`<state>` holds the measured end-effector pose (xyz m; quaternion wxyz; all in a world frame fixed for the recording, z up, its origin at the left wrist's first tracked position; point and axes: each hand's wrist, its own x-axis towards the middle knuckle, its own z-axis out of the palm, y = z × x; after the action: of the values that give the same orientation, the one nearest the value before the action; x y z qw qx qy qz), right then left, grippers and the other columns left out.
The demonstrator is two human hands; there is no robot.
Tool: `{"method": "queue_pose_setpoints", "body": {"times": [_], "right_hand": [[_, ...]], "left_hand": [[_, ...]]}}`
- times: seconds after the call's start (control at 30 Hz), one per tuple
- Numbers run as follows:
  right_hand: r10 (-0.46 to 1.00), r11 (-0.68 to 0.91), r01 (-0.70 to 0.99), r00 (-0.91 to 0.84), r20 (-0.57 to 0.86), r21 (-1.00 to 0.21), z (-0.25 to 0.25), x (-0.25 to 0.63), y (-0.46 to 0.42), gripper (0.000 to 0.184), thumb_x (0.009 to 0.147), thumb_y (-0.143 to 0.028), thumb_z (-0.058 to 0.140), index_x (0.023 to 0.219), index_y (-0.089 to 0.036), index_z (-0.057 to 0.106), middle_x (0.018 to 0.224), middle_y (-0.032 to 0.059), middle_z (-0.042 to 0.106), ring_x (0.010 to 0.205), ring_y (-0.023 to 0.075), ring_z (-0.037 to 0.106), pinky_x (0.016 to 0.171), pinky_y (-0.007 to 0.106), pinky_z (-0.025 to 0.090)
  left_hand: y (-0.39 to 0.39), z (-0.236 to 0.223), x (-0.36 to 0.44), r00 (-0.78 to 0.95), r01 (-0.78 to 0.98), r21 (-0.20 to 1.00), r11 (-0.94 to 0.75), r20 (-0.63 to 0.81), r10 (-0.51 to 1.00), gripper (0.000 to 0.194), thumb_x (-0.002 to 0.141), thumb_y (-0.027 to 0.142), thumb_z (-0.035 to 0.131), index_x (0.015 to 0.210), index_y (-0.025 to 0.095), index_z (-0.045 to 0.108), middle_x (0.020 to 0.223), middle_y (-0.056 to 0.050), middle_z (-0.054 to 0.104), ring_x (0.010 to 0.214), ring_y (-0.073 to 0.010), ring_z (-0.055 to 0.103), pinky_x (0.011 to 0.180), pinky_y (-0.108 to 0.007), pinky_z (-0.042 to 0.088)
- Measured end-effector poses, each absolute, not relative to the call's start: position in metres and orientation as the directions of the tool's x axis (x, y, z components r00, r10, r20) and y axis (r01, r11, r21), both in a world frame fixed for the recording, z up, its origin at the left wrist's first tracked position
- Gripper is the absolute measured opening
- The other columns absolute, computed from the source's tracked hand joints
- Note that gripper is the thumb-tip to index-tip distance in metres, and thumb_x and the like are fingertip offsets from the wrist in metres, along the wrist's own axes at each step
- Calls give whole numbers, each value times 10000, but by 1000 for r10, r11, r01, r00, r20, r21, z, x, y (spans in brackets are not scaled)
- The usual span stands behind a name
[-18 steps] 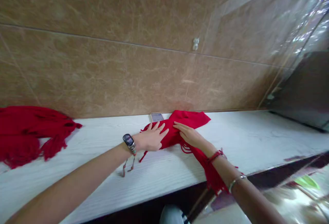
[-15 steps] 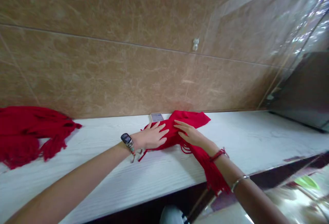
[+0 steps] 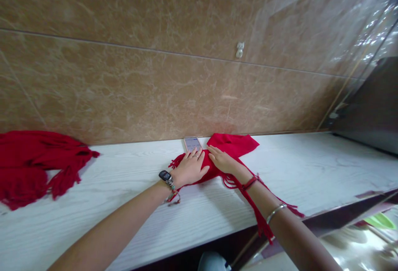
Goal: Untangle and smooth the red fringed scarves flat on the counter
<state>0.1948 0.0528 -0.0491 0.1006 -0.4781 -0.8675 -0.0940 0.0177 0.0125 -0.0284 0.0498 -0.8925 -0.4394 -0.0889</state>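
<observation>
A red fringed scarf (image 3: 231,143) lies bunched and partly folded on a white wood-grain counter (image 3: 137,204). My left hand (image 3: 191,168) rests flat on its left part, fingers spread, fingertips close to a phone (image 3: 192,143) by the wall. Beside it my right hand (image 3: 221,159) lies flat across the middle of the scarf, fingers stretched out. Under my right forearm, fringed ends trail down over the counter's front edge. Part of the scarf is hidden beneath both hands.
Another red fringed cloth (image 3: 40,150) is heaped at the counter's left end. Brown marble tiles (image 3: 133,92) rise behind, with a small white cat figure (image 3: 239,50) on them. A dark box-like object (image 3: 370,101) stands at the right. A green bowl (image 3: 381,220) sits lower right.
My left hand has shifted slightly right and up, and more of the phone shows. My right hand has settled flatter on the scarf. The fringed ends under the right forearm have spread apart.
</observation>
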Motion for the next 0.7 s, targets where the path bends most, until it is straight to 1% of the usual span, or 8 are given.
{"method": "queue_pose_setpoints", "body": {"times": [0.07,0.13,0.2,0.27,0.33,0.4,0.57,0.7], "right_hand": [[852,472,881,-466,240,33,-56,196,51,443,918,-237,224,1321,-113,358,1404,153,300,1266,295,305,939,548,351],[867,454,890,-451,211,37,-56,196,49,451,922,-253,212,1334,-122,339,1416,140,278,1273,308,286,943,584,316],[869,455,889,-457,188,61,-53,195,47,444,922,-244,214,1320,-118,364,1414,141,282,1276,309,278,943,587,313],[858,472,876,-483,176,100,-51,194,45,426,920,-222,226,1293,-118,406,1400,152,308,1278,303,277,936,571,335],[833,506,849,-527,170,154,-50,194,44,403,915,-191,251,1255,-113,453,1381,166,340,1283,293,272,937,541,355],[814,523,827,-556,167,204,-50,195,43,386,907,-162,273,1229,-100,478,1369,176,355,1287,284,265,951,508,361],[813,510,821,-557,168,258,-49,188,43,366,900,-127,281,1186,-100,506,1358,174,374,1274,274,294,936,489,386],[799,515,815,-568,195,265,-46,165,37,351,904,-135,274,1150,-112,522,1348,169,388,1256,272,325,898,493,418]], "left_hand": [[14,-31,16,621,776,-18,-630,197,759,645,866,477,320,1335,37,282,1407,-189,278,1305,-298,217,1047,-421,181],[16,-34,14,641,759,-15,-651,189,744,683,848,521,332,1338,48,274,1409,-186,275,1304,-294,220,1043,-417,184],[17,-35,13,651,751,-8,-660,178,738,745,810,573,370,1336,54,273,1407,-189,278,1302,-297,225,1041,-421,186],[17,-36,13,651,752,-12,-659,174,739,829,740,592,470,1331,46,272,1401,-198,287,1296,-307,233,1042,-427,186],[16,-36,15,642,760,-22,-650,181,745,861,683,536,566,1324,41,275,1390,-204,304,1284,-313,253,1042,-429,192],[15,-35,17,633,767,-27,-641,189,751,845,656,465,616,1313,48,287,1377,-207,325,1267,-314,285,1032,-430,219],[16,-34,13,638,765,-20,-643,159,754,840,612,419,668,1292,81,309,1361,-210,341,1235,-320,333,992,-443,286],[15,-36,-10,635,768,-31,-639,170,754,801,637,405,649,1290,89,311,1366,-199,340,1240,-305,333,998,-450,276]]}}
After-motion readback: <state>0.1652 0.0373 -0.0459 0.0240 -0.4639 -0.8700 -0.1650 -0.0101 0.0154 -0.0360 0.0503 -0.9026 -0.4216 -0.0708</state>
